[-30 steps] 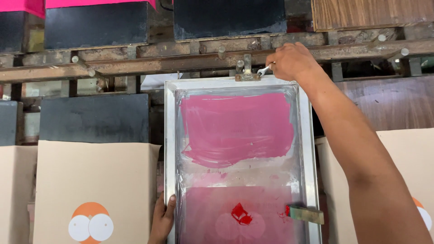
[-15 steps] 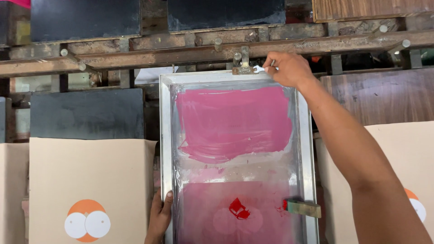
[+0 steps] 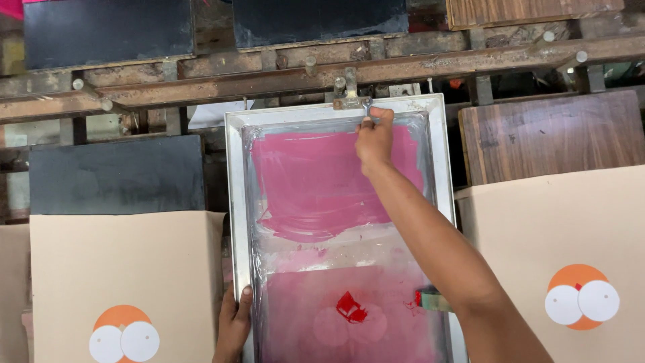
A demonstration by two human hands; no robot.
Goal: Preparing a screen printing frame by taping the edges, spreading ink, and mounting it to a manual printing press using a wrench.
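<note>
Both hands steady the screen frame [image 3: 234,222]: left hand [image 3: 234,326] grips its near-left edge, right hand [image 3: 373,140] pinches a small tool (hardly visible) at the far edge clamp [image 3: 350,101].

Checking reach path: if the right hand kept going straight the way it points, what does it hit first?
Likely the metal clamp on the screen frame's top edge; the right hand points up at it. Depth is unclear.

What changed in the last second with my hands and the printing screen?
The right hand moved left along the top of the screen frame, from its top right corner toward the metal clamp at the middle, where its fingers now pinch something small at the frame's top edge. The left hand stayed gripping the frame's lower left side. The pink ink and the frame look unchanged.
</note>
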